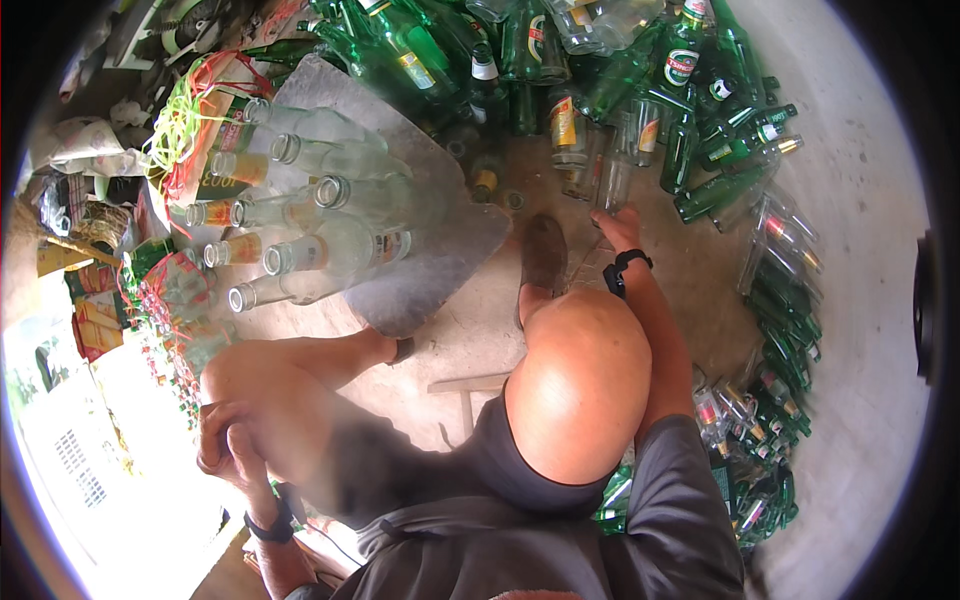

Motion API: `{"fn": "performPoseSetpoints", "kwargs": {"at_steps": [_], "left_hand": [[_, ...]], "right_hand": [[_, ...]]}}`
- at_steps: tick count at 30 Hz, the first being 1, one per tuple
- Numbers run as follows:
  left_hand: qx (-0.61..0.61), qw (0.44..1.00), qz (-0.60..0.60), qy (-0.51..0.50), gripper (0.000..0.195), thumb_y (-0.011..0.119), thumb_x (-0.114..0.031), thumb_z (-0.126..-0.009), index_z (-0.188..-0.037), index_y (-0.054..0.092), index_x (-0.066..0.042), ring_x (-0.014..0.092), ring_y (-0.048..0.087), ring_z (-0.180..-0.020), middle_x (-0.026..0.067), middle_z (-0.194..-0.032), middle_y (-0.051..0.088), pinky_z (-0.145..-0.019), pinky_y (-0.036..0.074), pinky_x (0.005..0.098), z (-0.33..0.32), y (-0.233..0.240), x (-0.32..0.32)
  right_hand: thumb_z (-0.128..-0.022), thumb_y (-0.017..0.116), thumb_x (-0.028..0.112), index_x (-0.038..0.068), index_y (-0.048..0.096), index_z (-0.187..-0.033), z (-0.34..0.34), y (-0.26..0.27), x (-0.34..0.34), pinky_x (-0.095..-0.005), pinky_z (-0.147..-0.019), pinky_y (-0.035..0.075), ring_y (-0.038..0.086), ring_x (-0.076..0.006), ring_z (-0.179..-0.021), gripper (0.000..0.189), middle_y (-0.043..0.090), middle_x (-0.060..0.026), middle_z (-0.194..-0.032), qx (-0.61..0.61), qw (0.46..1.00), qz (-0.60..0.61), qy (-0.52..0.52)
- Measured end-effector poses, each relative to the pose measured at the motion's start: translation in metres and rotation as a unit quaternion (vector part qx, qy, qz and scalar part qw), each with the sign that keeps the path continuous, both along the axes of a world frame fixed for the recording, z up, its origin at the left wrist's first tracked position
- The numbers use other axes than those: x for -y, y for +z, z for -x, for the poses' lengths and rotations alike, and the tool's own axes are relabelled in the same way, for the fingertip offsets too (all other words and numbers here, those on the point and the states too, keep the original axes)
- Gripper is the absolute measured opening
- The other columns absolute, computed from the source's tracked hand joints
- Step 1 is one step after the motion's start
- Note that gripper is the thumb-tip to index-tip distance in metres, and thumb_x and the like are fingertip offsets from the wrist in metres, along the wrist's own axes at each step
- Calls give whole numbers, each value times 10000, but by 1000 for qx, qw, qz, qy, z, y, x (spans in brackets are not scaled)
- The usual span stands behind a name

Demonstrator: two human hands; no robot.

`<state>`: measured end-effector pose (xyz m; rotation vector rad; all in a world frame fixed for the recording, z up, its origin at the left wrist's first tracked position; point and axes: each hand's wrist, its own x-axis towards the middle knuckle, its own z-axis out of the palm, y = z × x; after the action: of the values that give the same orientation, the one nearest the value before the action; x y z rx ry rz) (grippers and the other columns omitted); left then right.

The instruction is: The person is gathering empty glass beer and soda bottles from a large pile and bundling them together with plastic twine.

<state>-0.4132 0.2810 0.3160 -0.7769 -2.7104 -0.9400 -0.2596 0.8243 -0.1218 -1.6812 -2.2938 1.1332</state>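
Observation:
My right hand (621,227) reaches down past the right knee. Its fingers are at the near end of a clear glass bottle (616,180) among other bottles on the floor, and they appear closed around it. Beside my left knee, my left hand (229,442) is loosely curled, with no object visible in it. Several clear glass bottles (341,193) without caps stand in a group to the front left. Next to them a flat grey board (450,240) spreads over the floor. Green glass beer bottles (679,60) are heaped in front of me.
More bottles (780,322) line the base of the pale curved wall (862,187) on the right. Green and red plastic twine (184,124) hangs over a carton at left. A T-shaped wooden piece (466,386) lies between my legs. Bottles in red netting (172,285) stand farther left.

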Motion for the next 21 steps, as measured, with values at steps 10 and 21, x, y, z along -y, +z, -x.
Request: {"fn": "performPoseSetpoints", "kwargs": {"at_steps": [10,21], "left_hand": [[21,999,12,24,397,581,-334,-1028,-969,689,44,146,562,-665,91,-800,624,-615,425,274,-2,4,2],[15,999,32,22,414,598,-368,-1014,-951,707,26,144,581,-648,88,-837,662,-608,456,281,-8,10,2]], "right_hand": [[-801,830,242,-41,691,-1106,-36,39,39,-430,-862,566,697,-250,-1011,438,718,-125,-1070,-93,925,359,-84],[-895,726,169,3,673,-1118,-105,66,98,-364,-860,554,664,-192,-971,283,681,-51,-1041,-267,769,567,-130]]}}
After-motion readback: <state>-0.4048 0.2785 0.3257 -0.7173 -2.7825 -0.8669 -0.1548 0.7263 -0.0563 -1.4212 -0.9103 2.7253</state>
